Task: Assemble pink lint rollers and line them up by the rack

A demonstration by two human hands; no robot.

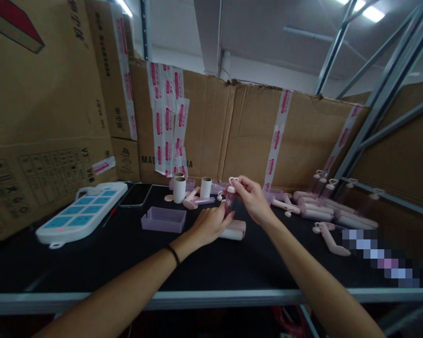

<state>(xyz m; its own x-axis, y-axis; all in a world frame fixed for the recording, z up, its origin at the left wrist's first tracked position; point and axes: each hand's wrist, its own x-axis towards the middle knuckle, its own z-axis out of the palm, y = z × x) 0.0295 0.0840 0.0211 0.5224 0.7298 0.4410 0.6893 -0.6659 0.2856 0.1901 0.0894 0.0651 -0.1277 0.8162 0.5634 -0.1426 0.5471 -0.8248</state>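
Above the middle of the table, my left hand [213, 221] has its fingers wrapped round the lower part of a small see-through pinkish tube [230, 199]. My right hand [252, 197] pinches its pale cap, which ends in a heart-shaped loop [233, 180]. Just below my left hand lies a pink and white roller [234, 231], partly covered by that hand. Behind the hands stand white hollow cylinders [179, 190], with pink handle-like parts [192, 199] lying among them.
To the left are an open purple tray [164, 220], a phone [136, 195] and a white power strip [82, 213] with blue sockets. Several pink and white rollers [315, 210] lie at the right, near a loose pink handle [333, 241]. Cardboard walls [211, 126] enclose the back and left.
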